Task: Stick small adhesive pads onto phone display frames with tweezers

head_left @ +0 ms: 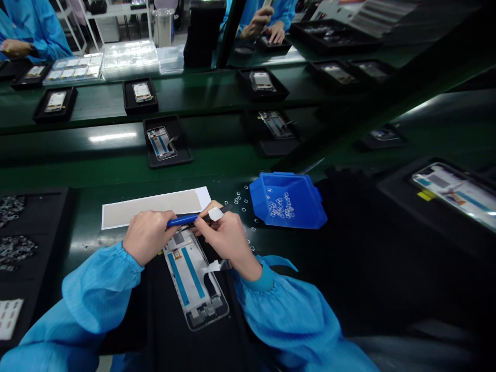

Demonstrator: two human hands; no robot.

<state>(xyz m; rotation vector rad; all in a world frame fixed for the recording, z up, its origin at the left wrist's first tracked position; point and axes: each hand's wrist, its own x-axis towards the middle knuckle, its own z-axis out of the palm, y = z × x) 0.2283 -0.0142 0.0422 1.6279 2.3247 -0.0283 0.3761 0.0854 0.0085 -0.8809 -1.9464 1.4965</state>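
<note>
Phone frame (pixel 186 274) — hands (pixel 149 235) (pixel 228 235) far, near edge free

Pen-type tool (pixel 182 220): plast., smooth, glossy | phone frame (pixel 186 274): metal-look panel, smooth, satin fin. | strips (pixel 193 273): film-like, smooth, matt | work tray (pixel 170 333): matt surf. | bin (pixel 300 221): plast., smooth, semi-gloss | sheet (pixel 155 207): paper-like, matt | bench (pixel 89 237): smooth, reflective surf. | sleeves (pixel 96 289): cloth, matt, creased | blister trays (pixel 130 59): transp. plast., hi-gloss
</note>
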